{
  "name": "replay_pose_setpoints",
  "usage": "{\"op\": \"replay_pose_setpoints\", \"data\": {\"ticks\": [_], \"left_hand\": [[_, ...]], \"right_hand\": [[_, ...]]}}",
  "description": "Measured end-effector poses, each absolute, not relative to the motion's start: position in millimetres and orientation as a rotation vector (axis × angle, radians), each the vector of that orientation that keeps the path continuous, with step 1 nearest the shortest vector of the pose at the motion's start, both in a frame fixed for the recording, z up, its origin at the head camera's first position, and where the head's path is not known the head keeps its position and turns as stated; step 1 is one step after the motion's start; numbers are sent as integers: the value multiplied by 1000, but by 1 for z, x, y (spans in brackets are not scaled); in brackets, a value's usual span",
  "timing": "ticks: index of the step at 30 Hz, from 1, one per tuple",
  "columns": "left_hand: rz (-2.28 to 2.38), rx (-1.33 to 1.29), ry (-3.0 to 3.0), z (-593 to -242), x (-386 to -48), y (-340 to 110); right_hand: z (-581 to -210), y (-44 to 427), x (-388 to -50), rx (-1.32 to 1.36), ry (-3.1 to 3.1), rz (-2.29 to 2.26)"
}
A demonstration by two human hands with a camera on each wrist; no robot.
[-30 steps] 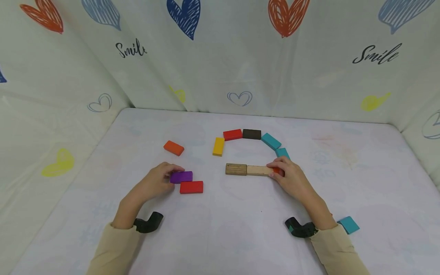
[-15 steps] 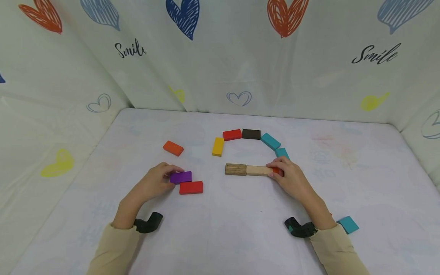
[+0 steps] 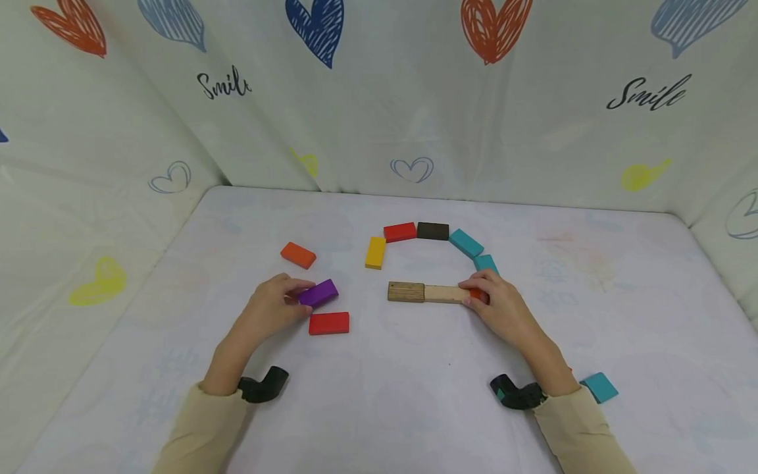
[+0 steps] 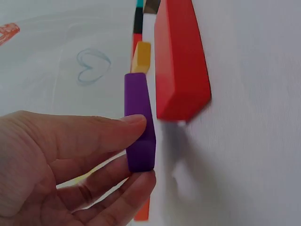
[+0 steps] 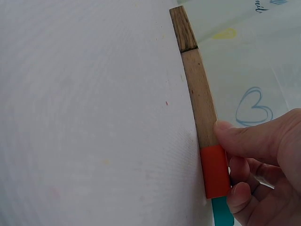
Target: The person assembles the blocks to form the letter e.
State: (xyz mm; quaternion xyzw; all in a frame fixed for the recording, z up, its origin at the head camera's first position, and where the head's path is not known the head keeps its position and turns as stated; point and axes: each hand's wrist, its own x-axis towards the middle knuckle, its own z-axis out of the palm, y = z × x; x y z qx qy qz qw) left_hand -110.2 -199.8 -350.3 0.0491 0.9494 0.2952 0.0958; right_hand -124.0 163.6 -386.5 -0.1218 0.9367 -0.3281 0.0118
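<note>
My left hand point(image 3: 275, 304) pinches a purple block point(image 3: 318, 293) between thumb and fingers; in the left wrist view the purple block point(image 4: 139, 108) is tilted beside a larger-looking red block point(image 4: 181, 66). On the table that red block point(image 3: 329, 323) lies just in front of the purple one. My right hand point(image 3: 500, 306) grips an orange block point(image 5: 215, 170) at the right end of a straight row. A light wood block point(image 3: 445, 294) and a brown grained block point(image 3: 406, 291) continue that row leftward.
Behind the row, an arc is made of a yellow block point(image 3: 376, 253), a red block point(image 3: 400, 232), a black block point(image 3: 433, 231) and two teal blocks point(image 3: 466, 243). A loose orange block point(image 3: 298, 255) lies at the left. Another teal block point(image 3: 601, 388) sits by the right sleeve.
My left hand has moved slightly right and away with the purple block, which has turned and separated from the red block. The right hand stays put.
</note>
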Motion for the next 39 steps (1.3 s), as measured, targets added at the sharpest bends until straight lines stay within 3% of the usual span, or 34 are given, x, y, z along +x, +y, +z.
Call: {"op": "replay_pose_setpoints", "data": {"ticks": [16, 24, 39], "left_hand": [[802, 48, 2713, -363, -130, -127], [888, 81, 2666, -365, -137, -114], [900, -109, 2667, -367, -139, -101]], "right_hand": [[-384, 164, -124, -394, 2919, -1034], [-387, 164, -124, -391, 2911, -1032], [-384, 164, -124, -399, 2930, -1045]]}}
